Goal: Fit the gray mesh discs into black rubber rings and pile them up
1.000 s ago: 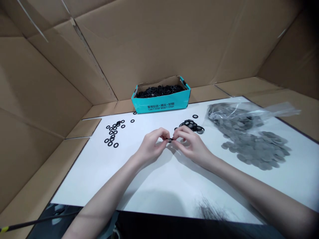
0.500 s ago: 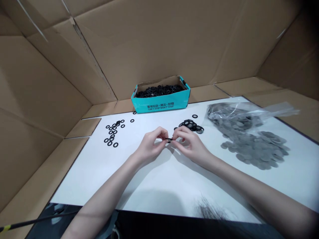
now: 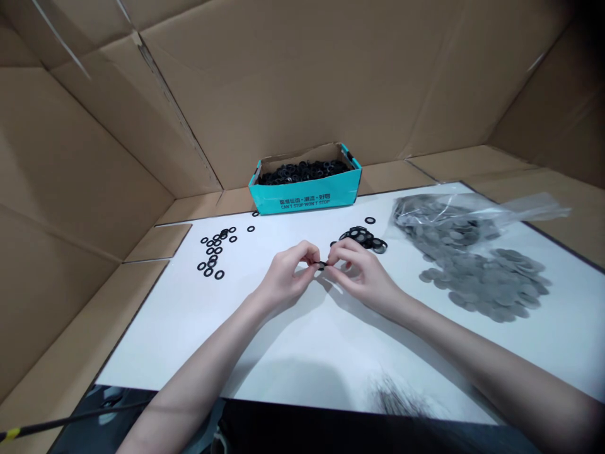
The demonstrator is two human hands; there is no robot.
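Between the fingertips of both hands is a small black ring (image 3: 322, 265), pinched at its two sides just above the white table surface (image 3: 293, 340). My left hand (image 3: 290, 271) grips its left edge with thumb and fingers. From the other side, my right hand (image 3: 359, 268) pinches the right edge. Whether a disc sits inside the ring is too small to tell. Right behind my right hand lies a pile of black rings (image 3: 360, 236), some with grey discs in them. Loose black rings (image 3: 219, 275) are scattered to the left of my left hand.
A turquoise box (image 3: 307, 200) full of black rings stands at the back. On the right, grey mesh-like discs (image 3: 496, 290) lie heaped beside a clear plastic bag (image 3: 444, 217) holding more. Cardboard walls (image 3: 302, 82) enclose the table. A black cable (image 3: 75, 416) crosses at lower left.
The ring between my fingertips has tilted slightly. Both hands keep almost the same place, and the piles are unchanged.
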